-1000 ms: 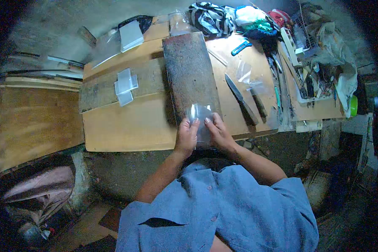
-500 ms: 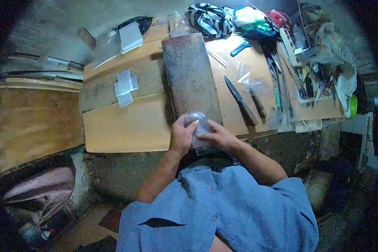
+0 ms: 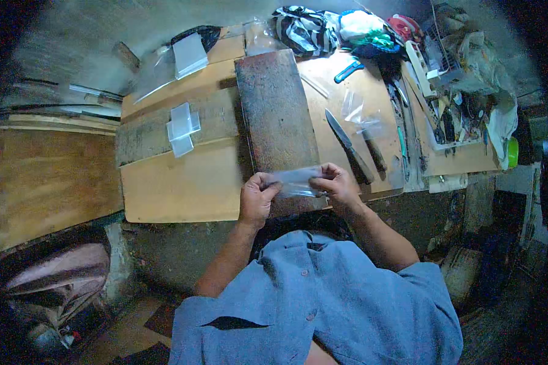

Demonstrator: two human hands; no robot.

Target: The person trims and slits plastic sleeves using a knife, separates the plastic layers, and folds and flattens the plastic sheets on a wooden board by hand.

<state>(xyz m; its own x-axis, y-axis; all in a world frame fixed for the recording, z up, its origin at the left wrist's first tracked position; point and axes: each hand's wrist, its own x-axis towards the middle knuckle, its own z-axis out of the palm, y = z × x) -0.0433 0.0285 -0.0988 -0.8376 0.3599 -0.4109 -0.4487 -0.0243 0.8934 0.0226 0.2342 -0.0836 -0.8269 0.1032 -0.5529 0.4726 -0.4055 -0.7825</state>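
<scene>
In the head view, everything is placed from the dark wooden board (image 3: pixel 277 115), which lies lengthwise on the table (image 3: pixel 182 185), its near end toward the person. A clear plastic piece (image 3: pixel 293 181) is stretched sideways over that near end; whether it touches the board cannot be told. The left hand (image 3: pixel 257 198) has its grip pinching the plastic's left end between thumb and fingers. The right hand (image 3: pixel 338 187) does likewise at the right end, thumb and forefinger pressed together on the film.

Left of the board, some clear flat pieces (image 3: pixel 181 129) lie overlapping on a pale plank (image 3: pixel 219 115). Beyond them, left of the board's far end, sits a stack of white sheets (image 3: pixel 190 56).

Right of the board lies a knife (image 3: pixel 349 144), blade pointing away from the person, with a dark handle (image 3: pixel 375 152) just beside it. Farther up on that side are crumpled clear plastic (image 3: pixel 352 106) and a blue cutter (image 3: pixel 348 71). Well to the board's right stands a tool-filled tray (image 3: pixel 453 145). A black-and-white striped bag (image 3: pixel 304 30) lies just past the far end.
</scene>
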